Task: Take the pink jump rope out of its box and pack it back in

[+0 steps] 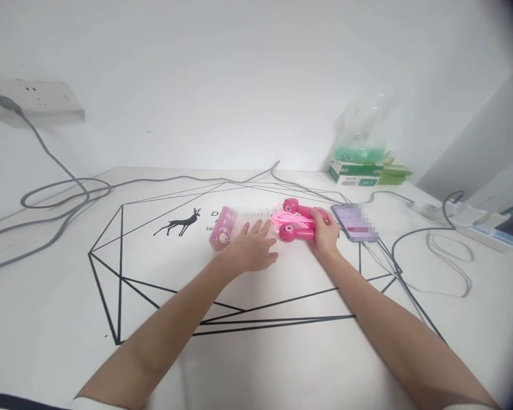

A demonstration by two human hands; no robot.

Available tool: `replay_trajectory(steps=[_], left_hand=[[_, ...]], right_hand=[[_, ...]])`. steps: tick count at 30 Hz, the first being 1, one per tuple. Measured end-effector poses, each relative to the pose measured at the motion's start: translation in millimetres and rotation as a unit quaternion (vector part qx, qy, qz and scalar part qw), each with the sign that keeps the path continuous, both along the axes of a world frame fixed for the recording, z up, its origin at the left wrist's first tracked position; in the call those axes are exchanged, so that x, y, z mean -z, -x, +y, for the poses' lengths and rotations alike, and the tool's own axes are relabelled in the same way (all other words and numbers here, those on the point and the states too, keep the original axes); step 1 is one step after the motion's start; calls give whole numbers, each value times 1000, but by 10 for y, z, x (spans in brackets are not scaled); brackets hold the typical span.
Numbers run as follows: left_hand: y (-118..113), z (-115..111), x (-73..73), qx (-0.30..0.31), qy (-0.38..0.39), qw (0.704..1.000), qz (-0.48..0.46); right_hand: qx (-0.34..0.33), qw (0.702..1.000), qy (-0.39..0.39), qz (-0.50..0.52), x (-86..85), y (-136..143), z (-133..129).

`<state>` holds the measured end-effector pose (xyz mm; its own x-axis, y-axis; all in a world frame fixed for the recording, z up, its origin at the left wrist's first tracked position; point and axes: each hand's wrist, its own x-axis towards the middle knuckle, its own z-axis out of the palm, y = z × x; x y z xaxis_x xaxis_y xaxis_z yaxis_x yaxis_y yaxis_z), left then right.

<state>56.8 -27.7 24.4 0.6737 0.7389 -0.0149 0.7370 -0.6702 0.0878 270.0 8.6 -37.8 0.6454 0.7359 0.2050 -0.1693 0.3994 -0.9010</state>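
Note:
Near the middle of the white table mat, my right hand (325,232) is closed around the ends of the pink handles of a jump rope (299,222). The two handles lie side by side, each with a rounded head bearing an eye. Between them the pale pink cord is bundled in loops. My left hand (252,246) lies palm down with its fingers spread on a clear plastic bag with a pink printed end (223,228). Much of the bag is hidden under that hand, which holds nothing. The left fingertips are just short of the rope's heads.
Right of my right hand lies a phone (354,222) with a lit screen and a cable. Small boxes (354,169) under a clear bag (361,134) stand at the back right. Grey cords (68,213) run along the left and back. A power strip (436,210) lies right.

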Motion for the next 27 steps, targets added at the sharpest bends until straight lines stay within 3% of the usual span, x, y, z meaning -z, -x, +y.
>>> replay_trajectory(steps=[12,17,22,27], left_hand=[[-1,-92,27,20,-37,999,9],[18,-125,-15,17,-54,998,26],[37,-145,-65,-40,-42,998,-29],[56,-147,-13,-76,-40,994,-65]], right_hand=[[8,998,-14,63,-30,-11,-16],[17,993,-37,109,-136,-26,-3],[28,995,-16,98,-273,-72,-6],[27,997,15,77,-241,-27,-20]])
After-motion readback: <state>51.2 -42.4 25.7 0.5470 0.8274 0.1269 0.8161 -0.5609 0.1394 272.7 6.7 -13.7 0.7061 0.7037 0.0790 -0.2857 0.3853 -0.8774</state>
